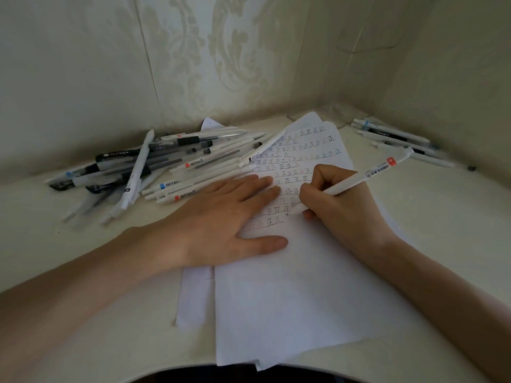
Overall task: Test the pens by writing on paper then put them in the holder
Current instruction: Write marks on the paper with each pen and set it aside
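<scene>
Your right grip (340,208) grasping a white pen (365,176) (tip blurred), your left grip (221,217) lying released, hiding part of the paper (290,299)

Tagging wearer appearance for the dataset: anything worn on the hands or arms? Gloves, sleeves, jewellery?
Nothing visible. The left hand and right hand are bare: no gloves or rings. No watch or band on either wrist, no sleeve on either forearm in frame.

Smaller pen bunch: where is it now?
The bunch lies far right in the head view, by the wall, right of the paper, beyond the right hand.
</scene>
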The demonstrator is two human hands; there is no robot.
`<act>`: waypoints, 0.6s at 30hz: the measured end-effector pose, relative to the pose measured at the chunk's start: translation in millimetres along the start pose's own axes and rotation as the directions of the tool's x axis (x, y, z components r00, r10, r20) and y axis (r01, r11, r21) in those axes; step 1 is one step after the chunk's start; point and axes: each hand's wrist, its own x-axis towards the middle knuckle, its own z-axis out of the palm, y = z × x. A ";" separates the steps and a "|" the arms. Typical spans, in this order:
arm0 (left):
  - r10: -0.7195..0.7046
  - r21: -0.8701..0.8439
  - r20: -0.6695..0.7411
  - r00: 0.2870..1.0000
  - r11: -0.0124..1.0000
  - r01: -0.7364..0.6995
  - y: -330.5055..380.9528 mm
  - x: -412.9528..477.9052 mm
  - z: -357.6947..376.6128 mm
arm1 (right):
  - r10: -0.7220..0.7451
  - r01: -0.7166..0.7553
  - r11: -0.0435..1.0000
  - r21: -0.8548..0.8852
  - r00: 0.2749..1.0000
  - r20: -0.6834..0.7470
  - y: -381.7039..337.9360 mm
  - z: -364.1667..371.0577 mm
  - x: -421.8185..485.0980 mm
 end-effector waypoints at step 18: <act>0.345 -0.155 -0.201 0.917 0.913 -0.378 14.9 -38.0 6.4 | -0.023 0.024 0.998 -0.053 1.000 0.021 1.7 3.8 -0.6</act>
